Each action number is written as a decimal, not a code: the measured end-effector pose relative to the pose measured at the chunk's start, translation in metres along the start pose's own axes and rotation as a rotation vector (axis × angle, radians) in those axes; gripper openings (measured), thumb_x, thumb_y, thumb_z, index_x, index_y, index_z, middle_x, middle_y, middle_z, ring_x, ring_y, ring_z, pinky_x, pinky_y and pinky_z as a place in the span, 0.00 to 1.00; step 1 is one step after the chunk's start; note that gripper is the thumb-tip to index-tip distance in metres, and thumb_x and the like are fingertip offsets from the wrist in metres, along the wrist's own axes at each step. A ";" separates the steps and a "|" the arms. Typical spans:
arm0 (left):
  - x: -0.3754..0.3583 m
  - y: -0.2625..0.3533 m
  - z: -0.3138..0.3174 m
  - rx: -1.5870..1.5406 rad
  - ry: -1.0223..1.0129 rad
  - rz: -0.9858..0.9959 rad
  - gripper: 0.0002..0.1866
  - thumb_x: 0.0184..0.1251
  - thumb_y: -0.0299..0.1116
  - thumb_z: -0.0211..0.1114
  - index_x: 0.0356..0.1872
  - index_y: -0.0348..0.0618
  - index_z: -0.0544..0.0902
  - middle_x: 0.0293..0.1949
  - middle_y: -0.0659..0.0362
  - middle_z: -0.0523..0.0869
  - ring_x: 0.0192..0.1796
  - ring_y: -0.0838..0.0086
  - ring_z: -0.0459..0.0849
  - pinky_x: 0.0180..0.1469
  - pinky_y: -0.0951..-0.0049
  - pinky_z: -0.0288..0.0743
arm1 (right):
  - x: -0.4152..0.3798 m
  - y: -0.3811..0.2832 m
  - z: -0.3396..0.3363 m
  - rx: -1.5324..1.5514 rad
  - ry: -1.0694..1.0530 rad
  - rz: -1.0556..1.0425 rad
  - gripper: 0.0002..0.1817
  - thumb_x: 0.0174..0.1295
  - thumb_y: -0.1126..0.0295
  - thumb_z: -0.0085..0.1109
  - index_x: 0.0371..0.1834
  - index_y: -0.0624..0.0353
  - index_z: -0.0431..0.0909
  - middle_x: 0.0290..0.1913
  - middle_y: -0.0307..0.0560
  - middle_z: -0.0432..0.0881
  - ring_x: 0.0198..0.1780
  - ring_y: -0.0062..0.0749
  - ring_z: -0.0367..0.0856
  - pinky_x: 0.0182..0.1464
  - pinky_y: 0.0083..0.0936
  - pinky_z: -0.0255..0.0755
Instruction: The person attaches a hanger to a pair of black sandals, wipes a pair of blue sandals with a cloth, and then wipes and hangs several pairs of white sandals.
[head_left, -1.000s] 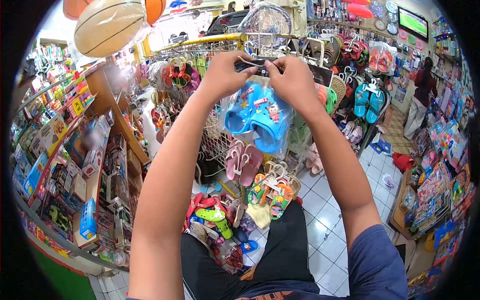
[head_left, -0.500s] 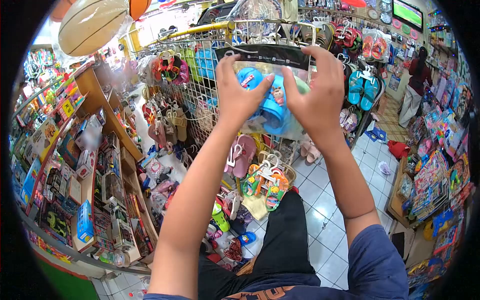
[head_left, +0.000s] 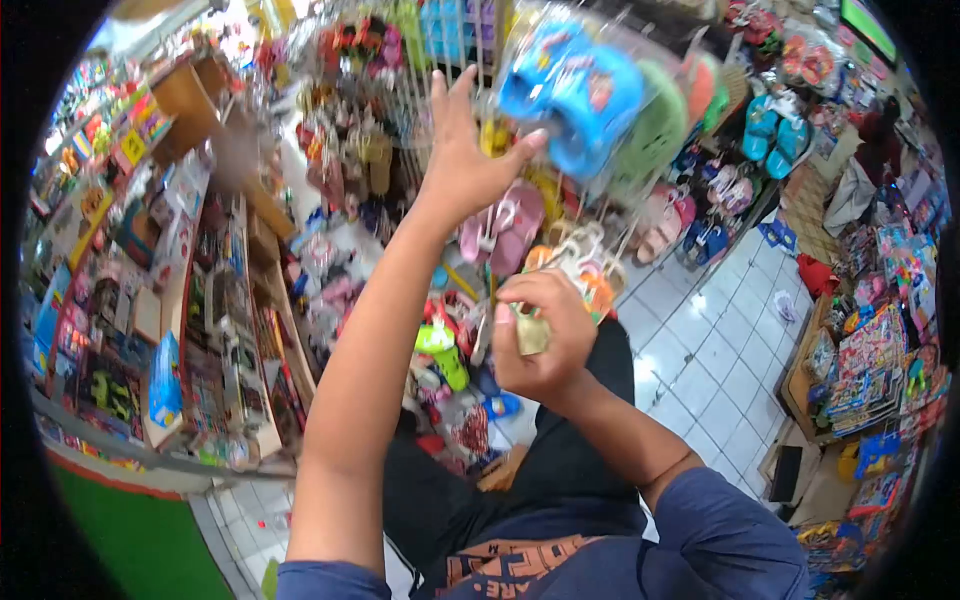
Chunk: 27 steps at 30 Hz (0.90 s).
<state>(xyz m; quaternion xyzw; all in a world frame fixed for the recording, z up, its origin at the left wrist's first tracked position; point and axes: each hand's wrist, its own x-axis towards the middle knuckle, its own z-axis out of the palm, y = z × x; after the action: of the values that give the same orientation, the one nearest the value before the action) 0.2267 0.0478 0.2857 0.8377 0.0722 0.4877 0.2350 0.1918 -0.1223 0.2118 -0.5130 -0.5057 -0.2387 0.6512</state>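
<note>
A pair of blue clogs [head_left: 575, 95] in a clear plastic bag hangs at the front of a wire rack [head_left: 480, 40]. My left hand [head_left: 465, 160] is open beside the bag, fingers spread, its thumb tip overlapping the lower left of the clogs. Behind them hang green clogs [head_left: 650, 125]. My right hand [head_left: 550, 340] is lower, over my lap, with fingers loosely curled and thumb apart; a pale yellow cloth [head_left: 532, 336] shows through the gap. Just beyond that hand are orange sandals [head_left: 597, 292] on a white hanger. Pink sandals [head_left: 505, 225] hang between both hands.
Loose footwear, including a lime green clog [head_left: 443, 355], lies piled on the floor in front of me. Boxed goods fill the shelves [head_left: 180, 290] on the left. Tiled floor [head_left: 700, 340] runs along the right, with a person [head_left: 870, 150] farther off.
Both hands have come off the bagged clogs, which now hang tilted. My right hand has dropped toward my lap; my left stays near the bag. The view has tipped downward and blurred.
</note>
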 end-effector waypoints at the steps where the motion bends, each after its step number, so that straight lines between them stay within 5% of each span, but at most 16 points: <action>1: -0.023 -0.016 -0.003 -0.008 0.007 -0.049 0.43 0.55 0.49 0.73 0.69 0.42 0.63 0.74 0.35 0.45 0.76 0.49 0.52 0.73 0.58 0.53 | -0.019 0.004 0.012 0.015 -0.060 0.016 0.10 0.46 0.82 0.58 0.34 0.63 0.74 0.32 0.50 0.79 0.32 0.45 0.78 0.36 0.32 0.74; 4: -0.107 -0.092 0.007 -0.001 -0.038 -0.259 0.37 0.56 0.41 0.72 0.66 0.42 0.67 0.74 0.36 0.45 0.74 0.51 0.58 0.70 0.59 0.59 | -0.077 0.019 0.042 0.029 -0.309 0.169 0.10 0.48 0.80 0.58 0.35 0.61 0.75 0.31 0.50 0.80 0.31 0.46 0.81 0.34 0.35 0.75; 5: -0.129 -0.105 0.002 0.053 -0.065 -0.027 0.29 0.55 0.31 0.68 0.61 0.41 0.72 0.75 0.37 0.45 0.71 0.50 0.64 0.68 0.58 0.64 | -0.093 0.026 0.051 0.038 -0.412 0.248 0.09 0.48 0.79 0.58 0.35 0.60 0.75 0.30 0.50 0.80 0.31 0.46 0.81 0.33 0.36 0.75; 9: -0.213 -0.114 0.010 -0.110 0.078 -0.075 0.30 0.46 0.12 0.48 0.55 0.42 0.78 0.73 0.37 0.54 0.69 0.41 0.66 0.67 0.56 0.66 | -0.153 0.067 0.073 0.032 -0.804 0.393 0.06 0.49 0.72 0.59 0.32 0.57 0.77 0.24 0.49 0.81 0.27 0.48 0.82 0.31 0.39 0.76; 14: -0.310 -0.181 0.013 0.006 -0.164 -0.454 0.25 0.48 0.17 0.53 0.52 0.39 0.77 0.70 0.38 0.63 0.67 0.46 0.70 0.67 0.59 0.67 | -0.198 0.099 0.091 0.245 -1.020 0.478 0.06 0.51 0.69 0.60 0.31 0.59 0.79 0.25 0.52 0.82 0.30 0.49 0.83 0.34 0.40 0.76; 18: -0.439 -0.261 0.027 0.122 -0.801 -1.153 0.25 0.49 0.30 0.63 0.53 0.36 0.78 0.57 0.37 0.77 0.60 0.48 0.77 0.62 0.60 0.71 | -0.255 0.135 0.097 0.049 -1.346 0.725 0.13 0.56 0.63 0.60 0.39 0.60 0.82 0.31 0.57 0.84 0.35 0.53 0.84 0.40 0.42 0.77; 21: -0.527 -0.282 0.057 0.087 -0.673 -1.496 0.42 0.43 0.36 0.69 0.65 0.36 0.66 0.67 0.37 0.65 0.67 0.46 0.68 0.66 0.59 0.68 | -0.291 0.156 0.095 0.027 -1.548 0.792 0.16 0.57 0.60 0.60 0.42 0.61 0.82 0.36 0.60 0.84 0.41 0.54 0.83 0.44 0.43 0.76; 23: -0.528 -0.277 0.062 0.104 -0.601 -1.534 0.44 0.43 0.35 0.69 0.67 0.37 0.63 0.70 0.37 0.59 0.69 0.46 0.66 0.67 0.59 0.67 | -0.310 0.168 0.090 -0.106 -1.820 0.726 0.20 0.60 0.58 0.60 0.48 0.64 0.80 0.45 0.59 0.84 0.48 0.52 0.82 0.52 0.40 0.75; 25: -0.520 -0.285 0.065 0.220 -0.495 -1.436 0.47 0.43 0.32 0.69 0.70 0.39 0.59 0.75 0.40 0.43 0.73 0.46 0.57 0.70 0.56 0.61 | -0.322 0.174 0.087 -0.138 -1.825 0.759 0.22 0.59 0.56 0.59 0.47 0.64 0.80 0.45 0.60 0.84 0.49 0.53 0.82 0.52 0.42 0.74; 27: -0.497 -0.289 0.051 0.311 -0.458 -1.458 0.44 0.43 0.33 0.71 0.69 0.44 0.64 0.76 0.42 0.40 0.76 0.50 0.53 0.72 0.57 0.59 | -0.317 0.174 0.091 -0.191 -1.910 0.843 0.24 0.58 0.54 0.59 0.48 0.64 0.80 0.46 0.61 0.83 0.50 0.54 0.81 0.54 0.44 0.74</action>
<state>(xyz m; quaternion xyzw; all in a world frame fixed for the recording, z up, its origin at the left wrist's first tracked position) 0.0458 0.1116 -0.2590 0.6819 0.6219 0.0090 0.3850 0.1797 -0.0434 -0.1527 -0.6722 -0.5690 0.4728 -0.0315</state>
